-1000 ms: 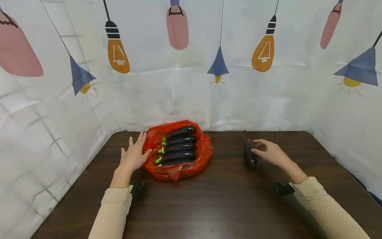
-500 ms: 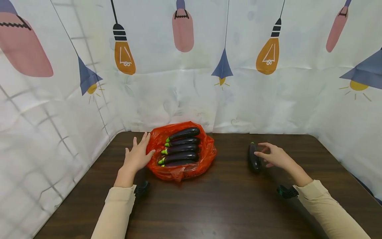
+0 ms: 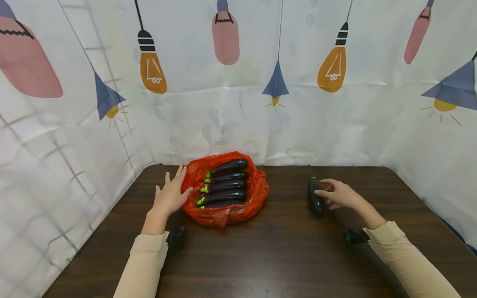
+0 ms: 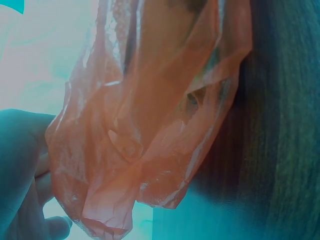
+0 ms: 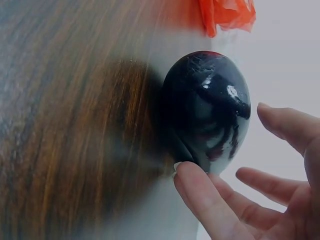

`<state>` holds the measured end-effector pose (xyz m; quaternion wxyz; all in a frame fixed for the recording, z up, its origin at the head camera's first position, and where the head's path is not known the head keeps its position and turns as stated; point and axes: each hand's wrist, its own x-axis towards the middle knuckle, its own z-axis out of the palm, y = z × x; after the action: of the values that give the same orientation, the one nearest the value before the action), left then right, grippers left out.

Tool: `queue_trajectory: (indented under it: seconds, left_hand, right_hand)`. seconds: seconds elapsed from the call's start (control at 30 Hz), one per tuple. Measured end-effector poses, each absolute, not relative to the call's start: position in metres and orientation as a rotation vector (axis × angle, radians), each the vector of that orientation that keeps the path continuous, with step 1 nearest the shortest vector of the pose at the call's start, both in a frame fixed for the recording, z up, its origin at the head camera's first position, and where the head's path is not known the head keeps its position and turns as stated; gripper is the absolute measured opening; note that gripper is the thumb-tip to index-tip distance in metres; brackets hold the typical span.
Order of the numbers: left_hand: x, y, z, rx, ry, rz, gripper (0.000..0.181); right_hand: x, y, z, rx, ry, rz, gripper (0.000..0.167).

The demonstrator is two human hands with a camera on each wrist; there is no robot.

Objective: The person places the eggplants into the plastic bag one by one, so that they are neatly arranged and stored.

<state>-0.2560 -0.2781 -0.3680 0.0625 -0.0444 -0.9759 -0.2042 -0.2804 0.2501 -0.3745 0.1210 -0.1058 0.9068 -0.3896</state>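
Note:
A red plastic bag [image 3: 261, 190] lies with its mouth towards me in the head view, several dark eggplants [image 3: 225, 186] stacked inside with green stem ends to the left. Beside its left edge, my left hand [image 3: 169, 198] spreads its fingers, the fingertips at the bag's rim; the left wrist view has the bag's crumpled film [image 4: 145, 125] filling the middle. A single eggplant [image 3: 316, 198] lies on the table to the right. My right hand [image 3: 340, 194] is at its right side with loosely bent fingers. In the right wrist view the thumb stands clear of the eggplant [image 5: 207, 105], while a fingertip meets its lower edge.
The dark wooden table [image 3: 261, 256] reaches a white printed curtain [image 3: 246, 124] at the back and both sides. Dark bands [image 3: 355, 236] with a small device sit at both wrists. Table surface separates the bag from the single eggplant.
The head view has shifted slightly. My right hand's lower fingers show more beneath the thumb than one second ago. The left hand, the bag and the eggplants keep their places.

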Motion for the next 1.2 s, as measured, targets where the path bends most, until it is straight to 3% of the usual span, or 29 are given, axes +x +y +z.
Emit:
queue_trajectory:
  seconds: [1.2]
  left_hand:
    - [-0.2561, -0.2789, -0.3677, -0.155, -2.939, -0.632, 0.078]
  right_hand:
    - [-0.2869, 0.2465, -0.3747, -0.317, 2.573, -1.121, 0.072]
